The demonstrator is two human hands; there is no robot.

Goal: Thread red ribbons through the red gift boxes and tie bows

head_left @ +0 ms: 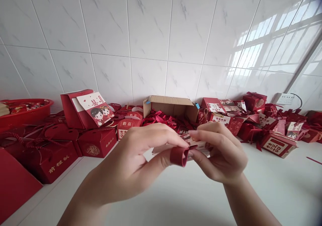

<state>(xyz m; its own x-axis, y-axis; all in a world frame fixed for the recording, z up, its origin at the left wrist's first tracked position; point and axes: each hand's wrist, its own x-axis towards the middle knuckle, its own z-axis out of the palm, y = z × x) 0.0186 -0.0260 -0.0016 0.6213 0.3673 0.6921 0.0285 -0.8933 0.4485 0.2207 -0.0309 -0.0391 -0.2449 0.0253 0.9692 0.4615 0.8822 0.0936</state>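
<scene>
Above the white table, a small red-and-cream printed paper gift box is held between both hands. My left hand pinches its curled red flap between thumb and forefinger. My right hand is closed on the other end, with thumb and fingertips against the printed card. The fingers cover much of the box, so its full shape cannot be made out. Behind the hands stands an open cardboard carton with a heap of dark red ribbons in it.
Red gift boxes crowd the table's left side, with a larger flip-top box atop them. A red basin of small packets sits far left. More boxes lie to the right, near a wall socket. A tiled wall rises behind.
</scene>
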